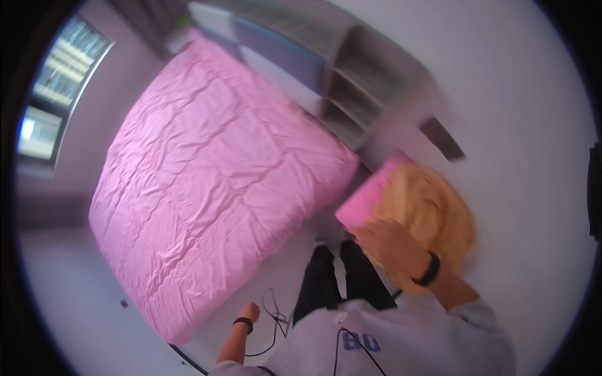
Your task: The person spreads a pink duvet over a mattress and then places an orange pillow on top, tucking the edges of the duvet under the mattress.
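My right hand point(390, 247), with a dark band at its wrist, is over the near edge of a mustard-orange cloth bundle or soft seat point(439, 207). Beside its fingers lies a pink pillow point(370, 200), partly against the orange thing. Motion blur smears those fingers, so I cannot tell whether they grip anything. My left hand point(250, 311), also banded at the wrist, hangs low beside the bed with its fingers curled; nothing shows in it. A wide bed with a wrinkled pink quilt point(219, 169) fills the left and middle of the view.
A grey shelf unit point(354, 94) adjoins the padded headboard point(282, 59) at the far side. Thin dark cables point(274, 323) trail on the floor near my left hand. A window point(56, 88) is at the far left. My legs point(320, 282) stand between bed and orange thing.
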Motion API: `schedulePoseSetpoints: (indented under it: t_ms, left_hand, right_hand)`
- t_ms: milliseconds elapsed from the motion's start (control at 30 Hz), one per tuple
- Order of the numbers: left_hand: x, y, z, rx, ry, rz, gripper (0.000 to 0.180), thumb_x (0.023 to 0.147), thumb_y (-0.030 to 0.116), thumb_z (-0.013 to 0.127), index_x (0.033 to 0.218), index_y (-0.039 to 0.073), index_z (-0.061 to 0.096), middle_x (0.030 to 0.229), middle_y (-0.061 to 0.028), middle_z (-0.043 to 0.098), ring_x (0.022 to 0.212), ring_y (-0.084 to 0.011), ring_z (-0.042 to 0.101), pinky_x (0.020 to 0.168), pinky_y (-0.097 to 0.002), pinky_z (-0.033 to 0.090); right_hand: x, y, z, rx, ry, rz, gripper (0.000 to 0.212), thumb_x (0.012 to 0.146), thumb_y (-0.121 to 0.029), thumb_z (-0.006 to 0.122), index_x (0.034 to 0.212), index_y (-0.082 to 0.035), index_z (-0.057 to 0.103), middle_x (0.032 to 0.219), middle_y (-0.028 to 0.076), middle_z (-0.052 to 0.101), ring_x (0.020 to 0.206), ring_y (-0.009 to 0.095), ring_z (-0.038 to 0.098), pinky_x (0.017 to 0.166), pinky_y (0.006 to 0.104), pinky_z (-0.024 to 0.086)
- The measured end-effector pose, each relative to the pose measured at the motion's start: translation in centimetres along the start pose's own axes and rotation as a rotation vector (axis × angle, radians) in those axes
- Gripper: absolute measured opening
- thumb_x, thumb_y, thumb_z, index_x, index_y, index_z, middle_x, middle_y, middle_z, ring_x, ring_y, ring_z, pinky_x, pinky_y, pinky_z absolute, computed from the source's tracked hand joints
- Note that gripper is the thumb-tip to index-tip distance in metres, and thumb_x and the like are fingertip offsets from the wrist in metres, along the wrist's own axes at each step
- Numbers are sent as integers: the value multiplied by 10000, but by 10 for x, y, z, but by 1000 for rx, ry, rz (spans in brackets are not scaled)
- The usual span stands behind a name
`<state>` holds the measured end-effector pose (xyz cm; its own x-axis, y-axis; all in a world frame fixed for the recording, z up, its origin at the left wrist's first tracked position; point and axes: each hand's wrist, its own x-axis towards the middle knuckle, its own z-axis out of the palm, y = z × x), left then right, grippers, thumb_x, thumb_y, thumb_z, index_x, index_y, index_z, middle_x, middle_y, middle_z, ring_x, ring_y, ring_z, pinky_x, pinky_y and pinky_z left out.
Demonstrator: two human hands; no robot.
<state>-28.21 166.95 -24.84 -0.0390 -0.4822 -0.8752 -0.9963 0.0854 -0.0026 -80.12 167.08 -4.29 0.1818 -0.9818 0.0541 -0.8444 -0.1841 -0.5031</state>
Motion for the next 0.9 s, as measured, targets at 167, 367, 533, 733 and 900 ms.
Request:
schedulePoseSetpoints:
  t_ms: [167,367,533,733,900]
  left_hand:
    - [50,-8,5,-373,67,160,186,796,168,481,801,-7,540,633,-101,575,635,-189,580,518,-332,466]
    - [45,90,7,-479,132,224,183,800,170,484,855,-1,521,699,-99,563,684,-183,565,563,-326,456]
    - [43,112,83,-559,152,169,192,803,171,486,899,5,505,754,-97,552,724,-178,553,601,-320,448]
    - [-7,72,199,-701,216,-36,216,808,172,489,952,11,485,820,-94,539,772,-172,538,646,-314,439]
    - [-72,31,301,-860,268,-194,244,811,173,492,997,17,469,874,-92,529,812,-167,526,684,-308,431]
  right_hand:
    - [-8,-56,-102,488,138,-196,309,736,-111,524,1033,-31,494,861,101,553,745,253,545,621,324,435]
    - [-87,-89,-142,646,205,-286,245,728,-131,519,954,-41,487,793,95,535,692,254,532,583,327,419]
    - [-139,-80,-148,648,141,-238,196,722,-147,515,888,-48,481,736,91,521,647,255,521,551,330,406]
    - [-176,-81,-128,720,-60,-334,149,714,-166,511,809,-58,474,668,85,503,594,256,507,513,334,391]
    - [-183,-124,-104,755,-264,-474,128,707,-183,507,742,-65,469,612,80,489,549,257,496,482,337,377]
